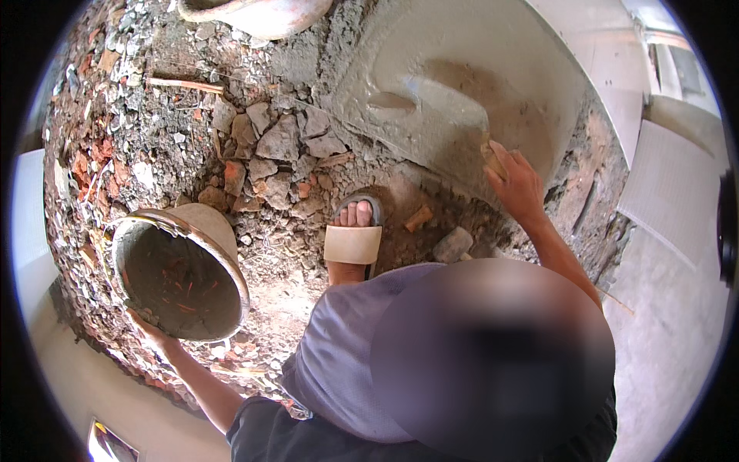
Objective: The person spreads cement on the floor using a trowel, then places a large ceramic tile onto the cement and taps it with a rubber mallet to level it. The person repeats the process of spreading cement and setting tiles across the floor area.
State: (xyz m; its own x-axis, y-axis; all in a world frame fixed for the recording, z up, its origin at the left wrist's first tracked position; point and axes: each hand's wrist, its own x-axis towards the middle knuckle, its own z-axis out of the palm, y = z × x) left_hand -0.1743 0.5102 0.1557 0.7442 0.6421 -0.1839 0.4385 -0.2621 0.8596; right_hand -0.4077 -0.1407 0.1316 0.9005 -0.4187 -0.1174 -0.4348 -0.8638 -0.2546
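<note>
At the left, my left hand [152, 334] grips the lower rim of a bucket [212, 227], its fingers partly hidden behind it. The bucket is tilted, with its mouth turned up toward me, and grey mortar [181, 281] with reddish bits coats its inside. My right hand [514, 183], reaching ahead and right, is closed around the light wooden handle of a trowel [490, 154]. The trowel's blade lies in wet grey mortar and is hard to tell from it. This smooth layer of wet mortar [385, 54] covers the ground at the upper right, with a shallow oval hollow.
Broken stones [279, 140] lie heaped ahead of my sandalled foot [354, 231]. Loose rubble [100, 100] covers the left side, with a wooden stick [185, 85] on it. Another pale container [269, 17] stands at the far edge. A white wall [600, 69] borders the mortar.
</note>
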